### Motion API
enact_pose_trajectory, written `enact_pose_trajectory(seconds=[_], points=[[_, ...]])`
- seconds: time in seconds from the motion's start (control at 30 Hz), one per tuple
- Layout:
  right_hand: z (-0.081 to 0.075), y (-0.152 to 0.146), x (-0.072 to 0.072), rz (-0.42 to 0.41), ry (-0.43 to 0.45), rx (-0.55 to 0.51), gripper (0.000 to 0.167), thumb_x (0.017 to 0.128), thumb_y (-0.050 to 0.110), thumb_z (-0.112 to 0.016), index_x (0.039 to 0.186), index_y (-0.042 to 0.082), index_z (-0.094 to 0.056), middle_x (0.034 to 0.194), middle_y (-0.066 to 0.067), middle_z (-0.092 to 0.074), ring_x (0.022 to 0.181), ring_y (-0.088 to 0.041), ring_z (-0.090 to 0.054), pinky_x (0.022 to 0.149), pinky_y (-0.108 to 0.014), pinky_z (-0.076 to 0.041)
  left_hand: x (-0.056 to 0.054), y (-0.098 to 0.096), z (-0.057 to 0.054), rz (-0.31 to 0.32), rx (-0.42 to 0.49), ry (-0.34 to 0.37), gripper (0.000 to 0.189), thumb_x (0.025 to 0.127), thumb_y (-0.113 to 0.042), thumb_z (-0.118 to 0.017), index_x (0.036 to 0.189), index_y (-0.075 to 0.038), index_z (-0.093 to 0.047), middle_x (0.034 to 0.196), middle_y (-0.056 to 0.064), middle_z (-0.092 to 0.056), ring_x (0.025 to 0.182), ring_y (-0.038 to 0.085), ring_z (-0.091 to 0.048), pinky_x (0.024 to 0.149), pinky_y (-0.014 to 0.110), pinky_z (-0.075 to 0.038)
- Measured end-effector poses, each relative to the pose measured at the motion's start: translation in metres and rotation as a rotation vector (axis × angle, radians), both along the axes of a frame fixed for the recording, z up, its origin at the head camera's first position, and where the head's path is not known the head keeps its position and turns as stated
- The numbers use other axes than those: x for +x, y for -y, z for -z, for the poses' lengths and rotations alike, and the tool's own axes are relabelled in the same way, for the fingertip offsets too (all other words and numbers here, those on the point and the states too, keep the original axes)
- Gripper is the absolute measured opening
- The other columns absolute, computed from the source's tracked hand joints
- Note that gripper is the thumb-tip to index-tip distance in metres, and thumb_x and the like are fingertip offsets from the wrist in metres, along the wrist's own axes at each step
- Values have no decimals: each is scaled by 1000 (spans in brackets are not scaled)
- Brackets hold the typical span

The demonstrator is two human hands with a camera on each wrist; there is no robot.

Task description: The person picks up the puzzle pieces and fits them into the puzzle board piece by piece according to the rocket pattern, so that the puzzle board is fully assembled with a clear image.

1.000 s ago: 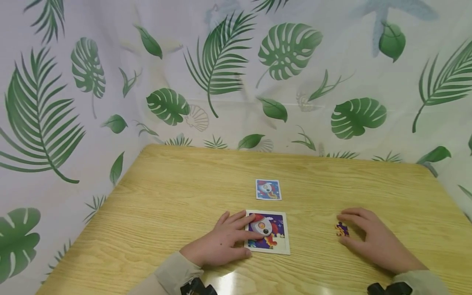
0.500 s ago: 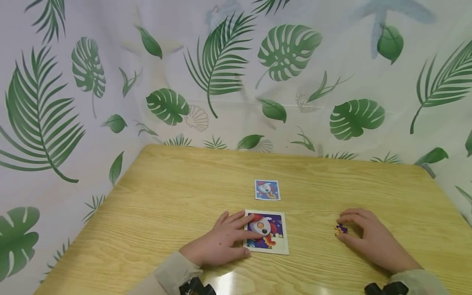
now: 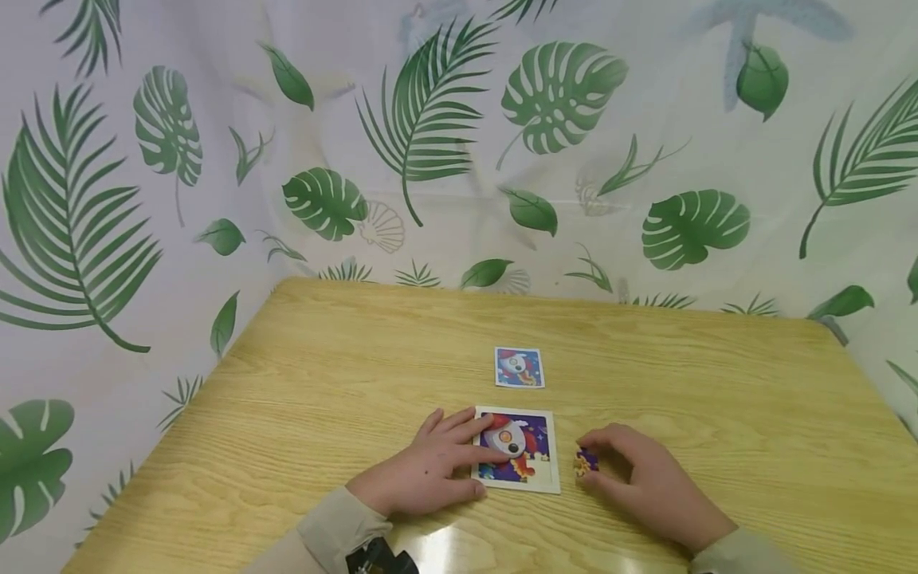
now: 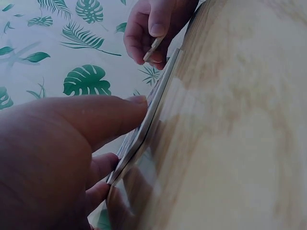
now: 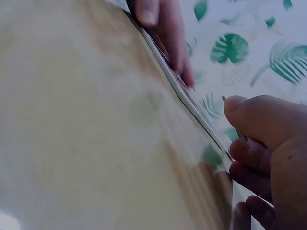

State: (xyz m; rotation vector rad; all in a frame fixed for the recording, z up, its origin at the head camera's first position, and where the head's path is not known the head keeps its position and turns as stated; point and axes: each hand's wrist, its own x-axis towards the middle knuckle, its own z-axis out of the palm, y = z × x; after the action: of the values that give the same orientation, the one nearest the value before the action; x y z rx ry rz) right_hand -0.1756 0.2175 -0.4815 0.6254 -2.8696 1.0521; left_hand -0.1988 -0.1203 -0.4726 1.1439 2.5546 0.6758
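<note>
A square jigsaw board (image 3: 543, 476) with a white frame lies on the table in the head view. Its picture shows a white and red creature on purple, and the lower right part shows pale bare backing. My left hand (image 3: 430, 470) rests on the board's left side, its fingers spread over the picture. Just right of the frame, my right hand (image 3: 649, 482) pinches a purple and orange puzzle piece (image 3: 585, 462) between thumb and fingers. The left wrist view catches that piece (image 4: 153, 49) tilted beyond the board's far edge.
Behind the board lies a small picture card (image 3: 519, 367) with a similar design. The wood-grain table (image 3: 344, 359) reaches back to a leaf-patterned cloth (image 3: 445, 239). A black device (image 3: 380, 556) is strapped at the left wrist.
My right hand has moved left from farther out on the table, bringing the puzzle piece close to the board's right edge. The left hand has stayed in place.
</note>
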Motion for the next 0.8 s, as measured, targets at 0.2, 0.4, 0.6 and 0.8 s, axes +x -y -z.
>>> enact_pose_trajectory(seconds=[0.2,0.4,0.6,0.8], points=[[1,22,6,-115,-49,13,33,92,48,-72,120,30,-68,116,20,-60,110,-7,-57,98,-45,-48,1,1,-1,9,3,12,47,102,-46,-55,148,-40,-51,168,-8,-12,155,25,-3,119,62,2],[3,31,4,-134,-94,47,32,92,48,-73,118,30,-69,109,21,-60,104,-5,-55,94,-43,-49,1,0,-2,11,13,14,47,102,-45,-55,149,-40,-51,168,-8,-12,155,26,-3,118,63,3],[2,43,0,-114,-145,128,30,88,46,-77,112,29,-71,90,19,-51,86,-4,-45,79,-32,-44,1,-2,-1,3,11,4,47,101,-45,-56,148,-40,-52,168,-8,-15,155,28,-5,117,64,2],[1,50,-2,-89,-147,153,29,85,42,-81,108,27,-73,81,15,-45,80,-7,-41,73,-29,-37,0,-3,-1,-4,-2,15,46,101,-45,-56,147,-41,-52,168,-7,-16,155,27,-5,118,64,2]])
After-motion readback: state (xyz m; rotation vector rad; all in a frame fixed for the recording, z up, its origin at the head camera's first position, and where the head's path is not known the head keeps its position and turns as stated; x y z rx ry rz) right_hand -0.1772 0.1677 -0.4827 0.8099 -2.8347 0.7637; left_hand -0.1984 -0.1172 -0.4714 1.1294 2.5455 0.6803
